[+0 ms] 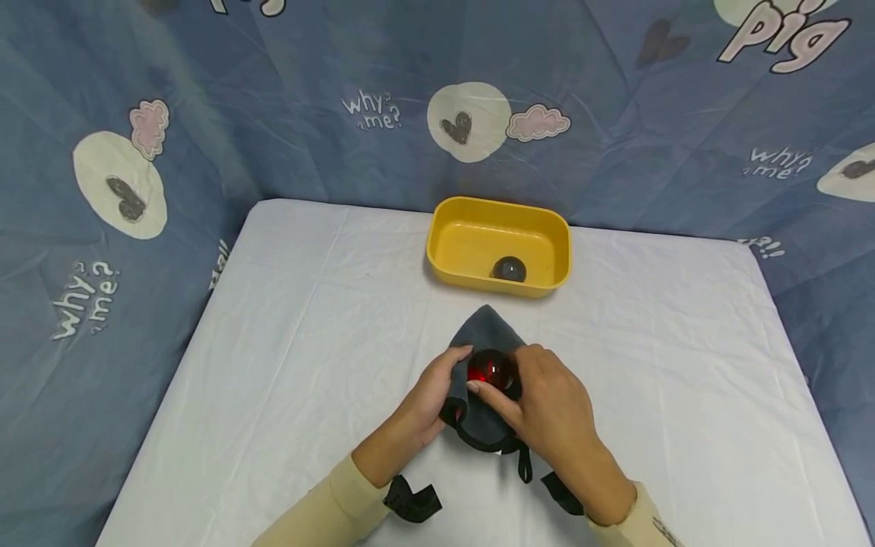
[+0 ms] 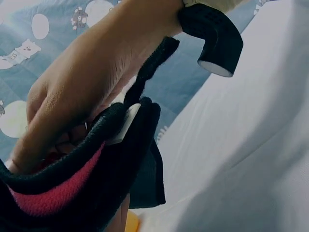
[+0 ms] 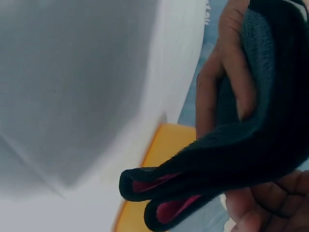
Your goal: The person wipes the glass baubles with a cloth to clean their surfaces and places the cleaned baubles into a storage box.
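Note:
A dark grey cloth [image 1: 487, 327] with black edging and a hanging loop [image 1: 525, 465] is held up over the table's near middle. My left hand [image 1: 432, 391] grips its left side, thumb on top. On the cloth sits a shiny, dark red ball [image 1: 491, 369], which my right hand [image 1: 557, 403] pinches, thumb at its near side. Pink lining [image 2: 60, 191] shows inside the cloth's fold in the left wrist view, where the right hand [image 2: 79, 72] reaches behind the edge. In the right wrist view, folded cloth [image 3: 212, 166] hides the ball.
Beyond the hands stands a yellow tub [image 1: 497, 209] with a dark grey ball [image 1: 509, 269] inside. White cloth [image 1: 328, 327] covers the table. A printed blue curtain [image 1: 287, 99] borders its back and sides. Black wrist mounts [image 1: 413, 503] hang by both sleeves.

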{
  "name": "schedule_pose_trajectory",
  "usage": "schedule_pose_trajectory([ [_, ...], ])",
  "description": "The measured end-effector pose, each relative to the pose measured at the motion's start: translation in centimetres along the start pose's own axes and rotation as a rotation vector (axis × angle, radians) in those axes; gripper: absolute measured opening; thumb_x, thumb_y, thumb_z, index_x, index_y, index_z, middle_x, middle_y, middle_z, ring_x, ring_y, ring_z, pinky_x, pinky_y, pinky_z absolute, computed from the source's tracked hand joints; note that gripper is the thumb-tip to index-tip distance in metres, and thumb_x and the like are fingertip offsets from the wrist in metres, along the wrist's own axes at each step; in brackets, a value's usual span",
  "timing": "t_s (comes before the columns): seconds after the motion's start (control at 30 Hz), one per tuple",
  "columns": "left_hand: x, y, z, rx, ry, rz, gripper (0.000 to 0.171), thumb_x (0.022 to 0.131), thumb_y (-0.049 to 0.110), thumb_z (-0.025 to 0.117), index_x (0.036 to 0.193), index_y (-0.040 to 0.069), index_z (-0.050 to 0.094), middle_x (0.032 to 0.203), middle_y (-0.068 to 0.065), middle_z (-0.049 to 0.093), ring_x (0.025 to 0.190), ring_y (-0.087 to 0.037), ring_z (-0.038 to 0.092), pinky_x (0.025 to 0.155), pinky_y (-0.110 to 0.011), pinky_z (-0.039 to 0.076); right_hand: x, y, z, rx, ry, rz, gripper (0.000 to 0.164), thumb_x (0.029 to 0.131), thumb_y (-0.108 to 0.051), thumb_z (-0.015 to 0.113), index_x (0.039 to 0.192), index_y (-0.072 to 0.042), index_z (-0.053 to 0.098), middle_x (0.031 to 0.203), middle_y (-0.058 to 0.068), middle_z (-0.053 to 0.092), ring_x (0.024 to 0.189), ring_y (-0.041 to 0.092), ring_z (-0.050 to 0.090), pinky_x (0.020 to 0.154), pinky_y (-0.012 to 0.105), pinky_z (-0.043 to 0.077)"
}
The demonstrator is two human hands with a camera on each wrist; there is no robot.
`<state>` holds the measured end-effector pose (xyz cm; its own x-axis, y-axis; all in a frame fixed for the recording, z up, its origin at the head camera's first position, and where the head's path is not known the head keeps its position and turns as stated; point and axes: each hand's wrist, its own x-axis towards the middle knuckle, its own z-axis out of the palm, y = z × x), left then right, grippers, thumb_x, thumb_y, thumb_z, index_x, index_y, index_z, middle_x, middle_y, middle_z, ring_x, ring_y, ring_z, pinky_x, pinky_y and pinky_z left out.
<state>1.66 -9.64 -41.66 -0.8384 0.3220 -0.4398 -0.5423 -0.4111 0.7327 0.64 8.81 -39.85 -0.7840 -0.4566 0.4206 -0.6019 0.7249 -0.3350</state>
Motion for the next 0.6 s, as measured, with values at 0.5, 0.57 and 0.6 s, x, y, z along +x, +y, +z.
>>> schedule_pose_trajectory([
  [0.5,0.1,0.6,0.0,-0.027,-0.012,0.023,0.055,0.109,0.037,0.033,0.15,0.0,0.042,0.139,-0.01,0.057,0.118,-0.014,0.062,0.096,-0.029,0.055,0.2,0.1,-1.1,0.065,-0.19,-0.098,0.069,0.089,-0.03,0.087,0.149,-0.013,0.056,0.138,0.013,0.058,0.118,0.03,0.062,0.099,0.046,0.056],
  [0.57,0.1,0.5,0.0,-0.02,-0.012,0.021,0.056,0.109,0.037,0.033,0.148,-0.001,0.043,0.136,-0.01,0.059,0.115,-0.014,0.064,0.094,-0.028,0.056,0.3,0.2,-1.0,0.061,-0.175,-0.103,0.066,0.089,-0.03,0.087,0.146,-0.011,0.059,0.132,0.014,0.06,0.114,0.029,0.063,0.097,0.046,0.057],
  [0.6,0.1,0.5,-0.1,-0.018,-0.011,0.021,0.056,0.109,0.038,0.033,0.148,-0.002,0.043,0.135,-0.011,0.06,0.114,-0.014,0.064,0.094,-0.028,0.056,0.3,0.2,-1.0,0.055,-0.165,-0.102,0.066,0.088,-0.03,0.088,0.144,-0.009,0.06,0.129,0.014,0.062,0.111,0.029,0.064,0.095,0.045,0.058],
])
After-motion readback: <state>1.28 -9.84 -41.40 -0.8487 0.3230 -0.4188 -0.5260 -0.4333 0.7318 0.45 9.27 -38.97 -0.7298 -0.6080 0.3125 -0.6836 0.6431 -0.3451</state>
